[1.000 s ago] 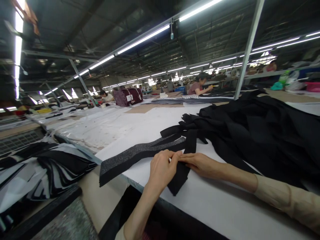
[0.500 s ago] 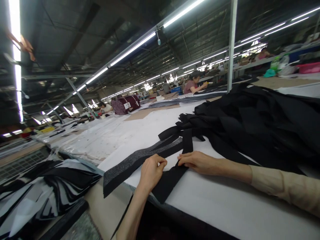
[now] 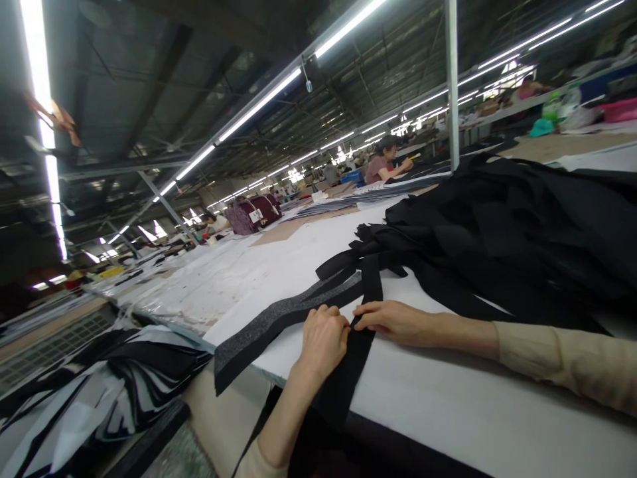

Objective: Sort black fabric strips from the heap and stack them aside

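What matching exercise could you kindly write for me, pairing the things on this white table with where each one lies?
Things:
1. The person's left hand
2. The person's right hand
3. The speckled grey-and-black fabric band
4. The heap of black fabric strips

Places:
A. Bunched loosely on the right of the white table
B. Lying flat, stretching toward the lower left
C. Coming in from the right, fingertips at the narrow black fabric strip
D. Resting on that strip, from the lower left

Pairs: 1-D, 2-C, 3-B, 4-A
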Demonstrator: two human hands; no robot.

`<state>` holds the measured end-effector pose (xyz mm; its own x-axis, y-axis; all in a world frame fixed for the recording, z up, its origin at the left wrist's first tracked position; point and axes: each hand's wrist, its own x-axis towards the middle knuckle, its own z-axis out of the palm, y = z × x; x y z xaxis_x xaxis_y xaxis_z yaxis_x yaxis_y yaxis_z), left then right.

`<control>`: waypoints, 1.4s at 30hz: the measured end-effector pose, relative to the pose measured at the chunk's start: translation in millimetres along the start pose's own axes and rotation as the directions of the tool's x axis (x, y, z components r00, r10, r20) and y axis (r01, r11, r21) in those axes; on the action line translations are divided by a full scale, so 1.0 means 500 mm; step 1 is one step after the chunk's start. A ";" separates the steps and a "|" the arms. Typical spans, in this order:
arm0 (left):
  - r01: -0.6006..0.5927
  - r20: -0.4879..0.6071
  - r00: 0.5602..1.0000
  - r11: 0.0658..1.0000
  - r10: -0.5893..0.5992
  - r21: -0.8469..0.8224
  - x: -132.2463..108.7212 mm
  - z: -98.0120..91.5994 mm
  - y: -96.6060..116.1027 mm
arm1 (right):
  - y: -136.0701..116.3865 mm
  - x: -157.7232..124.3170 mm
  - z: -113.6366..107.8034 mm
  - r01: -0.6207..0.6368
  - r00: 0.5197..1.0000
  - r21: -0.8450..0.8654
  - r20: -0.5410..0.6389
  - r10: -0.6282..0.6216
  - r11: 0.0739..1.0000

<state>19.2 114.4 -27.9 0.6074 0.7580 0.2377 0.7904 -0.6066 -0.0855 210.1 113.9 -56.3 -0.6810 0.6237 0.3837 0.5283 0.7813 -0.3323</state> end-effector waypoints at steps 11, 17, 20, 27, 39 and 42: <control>0.155 -0.040 0.983 0.929 -0.179 -0.335 0.018 0.016 0.020 | 0.002 -0.001 -0.003 0.059 0.998 0.003 0.020 -0.059 0.998; 0.341 0.035 0.916 0.730 -0.400 -0.592 0.003 0.025 -0.031 | -0.007 -0.007 -0.012 0.016 0.999 -0.042 0.053 -0.014 0.999; 0.318 0.022 0.923 0.728 -0.385 -0.607 -0.027 0.008 -0.026 | -0.004 -0.008 -0.011 0.012 0.999 -0.037 0.047 -0.010 0.999; 0.230 -0.094 0.945 0.840 -0.314 -0.491 -0.074 0.020 0.018 | 0.002 -0.005 -0.011 -0.051 0.999 0.014 0.006 0.051 0.999; 0.201 -0.136 0.969 0.978 -0.208 -0.064 -0.092 0.031 0.032 | 0.005 0.013 -0.001 -0.102 0.990 -0.058 0.091 0.107 0.993; 0.189 -0.108 0.975 0.981 -0.192 -0.038 -0.091 0.025 0.030 | -0.004 0.020 -0.010 -0.067 0.984 -0.097 0.158 0.081 0.993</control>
<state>4.5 73.9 -52.1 0.4322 0.8299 0.3528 0.8873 -0.4612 -0.0020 204.8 118.8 -47.4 -0.7073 0.6736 0.2143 0.6191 0.7367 -0.2720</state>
